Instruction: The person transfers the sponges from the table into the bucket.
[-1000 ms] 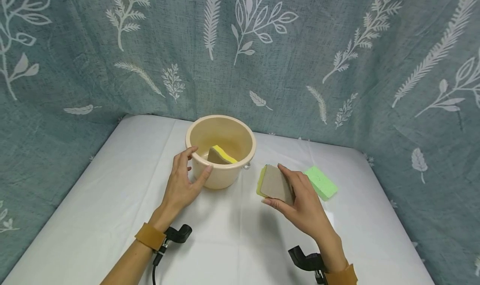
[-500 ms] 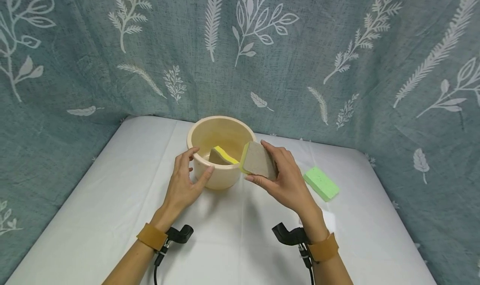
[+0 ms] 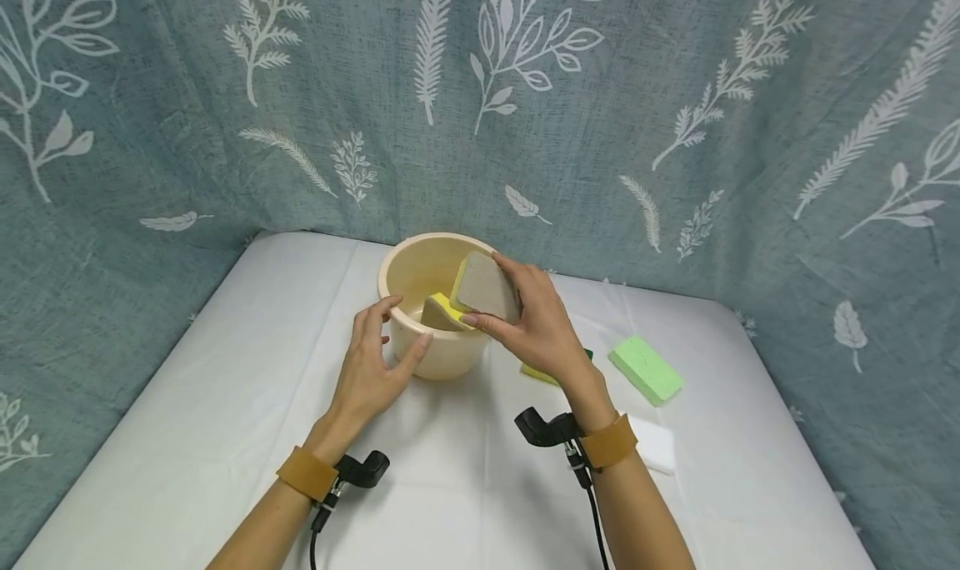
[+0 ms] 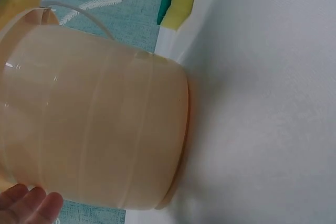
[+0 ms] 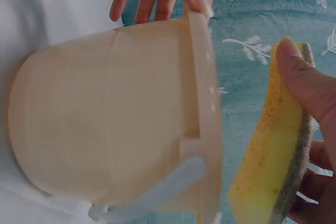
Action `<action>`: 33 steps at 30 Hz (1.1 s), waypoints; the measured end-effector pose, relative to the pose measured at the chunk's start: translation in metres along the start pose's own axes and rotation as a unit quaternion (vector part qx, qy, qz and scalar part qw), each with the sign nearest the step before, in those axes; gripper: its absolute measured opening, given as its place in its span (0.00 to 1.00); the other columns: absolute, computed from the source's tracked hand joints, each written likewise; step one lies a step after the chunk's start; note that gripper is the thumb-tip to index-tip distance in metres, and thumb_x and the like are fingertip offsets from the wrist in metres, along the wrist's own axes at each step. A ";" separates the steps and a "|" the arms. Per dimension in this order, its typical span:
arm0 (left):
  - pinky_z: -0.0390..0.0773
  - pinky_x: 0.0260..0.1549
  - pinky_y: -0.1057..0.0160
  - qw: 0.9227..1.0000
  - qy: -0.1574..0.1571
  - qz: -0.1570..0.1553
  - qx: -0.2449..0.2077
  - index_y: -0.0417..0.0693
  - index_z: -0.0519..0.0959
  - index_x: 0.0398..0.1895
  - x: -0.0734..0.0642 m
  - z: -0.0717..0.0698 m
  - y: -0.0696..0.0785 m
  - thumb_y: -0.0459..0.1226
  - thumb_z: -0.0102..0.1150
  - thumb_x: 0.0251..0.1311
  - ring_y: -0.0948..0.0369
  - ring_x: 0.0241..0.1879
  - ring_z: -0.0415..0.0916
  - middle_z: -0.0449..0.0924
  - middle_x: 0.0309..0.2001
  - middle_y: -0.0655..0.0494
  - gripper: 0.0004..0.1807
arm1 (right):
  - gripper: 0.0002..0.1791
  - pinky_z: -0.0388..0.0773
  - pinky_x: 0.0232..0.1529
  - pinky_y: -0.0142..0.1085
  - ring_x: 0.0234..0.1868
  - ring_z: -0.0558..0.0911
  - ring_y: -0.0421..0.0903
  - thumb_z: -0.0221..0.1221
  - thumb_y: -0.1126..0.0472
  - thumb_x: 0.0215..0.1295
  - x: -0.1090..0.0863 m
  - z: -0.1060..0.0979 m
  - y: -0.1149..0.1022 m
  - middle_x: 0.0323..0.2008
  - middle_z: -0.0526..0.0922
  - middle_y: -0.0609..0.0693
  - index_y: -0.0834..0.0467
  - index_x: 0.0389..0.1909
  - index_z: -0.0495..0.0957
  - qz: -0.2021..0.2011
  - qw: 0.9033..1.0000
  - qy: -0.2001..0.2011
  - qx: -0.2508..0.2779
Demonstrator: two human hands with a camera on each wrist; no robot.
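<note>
A cream plastic bucket (image 3: 442,357) stands upright on the white-covered table. My left hand (image 3: 372,366) holds its near left side, with thumb and fingers at the rim. Over the bucket's right side, my right hand (image 3: 536,320) grips a yellow scrub sponge (image 3: 487,287) with a grey scouring layer. The right wrist view shows the thumb on one end of this sponge and fingers behind the grey side, above the rim. Inside the bucket leans another yellow-and-grey sponge (image 3: 441,313), partly hidden by the near wall.
Right of the bucket, a yellow sponge with a green layer (image 3: 538,376) is partly covered by my right wrist. Farther right lie a light green sponge (image 3: 647,372) and a white block (image 3: 654,445). A patterned teal curtain (image 3: 585,178) hangs behind the table.
My right hand has carried the sponge left and away from me, from beside the bucket to over its opening. The yellow-green sponge and white block have come into view. My left hand stays at the rim.
</note>
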State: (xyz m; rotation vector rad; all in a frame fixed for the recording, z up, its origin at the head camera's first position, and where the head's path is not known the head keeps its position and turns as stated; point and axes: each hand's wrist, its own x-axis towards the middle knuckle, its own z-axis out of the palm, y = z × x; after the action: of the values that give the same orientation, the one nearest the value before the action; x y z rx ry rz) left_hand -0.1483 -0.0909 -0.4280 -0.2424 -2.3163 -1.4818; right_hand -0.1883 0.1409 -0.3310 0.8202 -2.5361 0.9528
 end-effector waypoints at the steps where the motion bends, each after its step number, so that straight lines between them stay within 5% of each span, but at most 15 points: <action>1: 0.78 0.58 0.45 1.000 0.000 0.000 0.000 0.50 0.62 0.75 0.000 0.000 0.000 0.50 0.66 0.65 0.46 0.66 0.66 0.62 0.69 0.41 0.39 | 0.49 0.73 0.49 0.48 0.53 0.74 0.54 0.77 0.49 0.55 0.004 0.003 0.000 0.57 0.79 0.58 0.62 0.74 0.66 0.001 1.000 -0.003 0.001; 13: 0.78 0.58 0.45 1.000 -0.002 0.004 0.004 0.51 0.61 0.75 0.000 0.001 -0.003 0.50 0.65 0.67 0.47 0.65 0.66 0.61 0.69 0.40 0.38 | 0.47 0.75 0.55 0.54 0.58 0.75 0.58 0.75 0.43 0.57 0.034 0.034 -0.012 0.63 0.77 0.58 0.59 0.72 0.68 -0.018 0.996 -0.041 -0.072; 20: 0.78 0.58 0.43 1.000 -0.007 0.003 0.010 0.49 0.61 0.75 -0.001 0.000 -0.002 0.51 0.65 0.66 0.46 0.66 0.66 0.61 0.70 0.39 0.39 | 0.46 0.70 0.66 0.58 0.66 0.72 0.60 0.73 0.41 0.58 0.032 0.040 -0.013 0.65 0.74 0.60 0.60 0.72 0.68 -0.029 0.994 -0.055 -0.087; 33: 0.78 0.58 0.45 1.000 -0.006 0.003 0.008 0.49 0.61 0.75 -0.002 0.000 -0.001 0.50 0.66 0.66 0.45 0.66 0.66 0.62 0.68 0.40 0.39 | 0.46 0.72 0.64 0.54 0.63 0.73 0.56 0.71 0.39 0.61 0.018 0.029 -0.008 0.66 0.74 0.56 0.58 0.74 0.66 -0.013 0.994 -0.072 -0.078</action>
State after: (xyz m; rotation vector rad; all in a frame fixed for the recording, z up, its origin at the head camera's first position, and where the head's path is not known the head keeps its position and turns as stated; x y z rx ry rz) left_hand -0.1468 -0.0911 -0.4297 -0.2531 -2.3349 -1.4615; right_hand -0.2001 0.1094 -0.3402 0.9010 -2.6749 0.6995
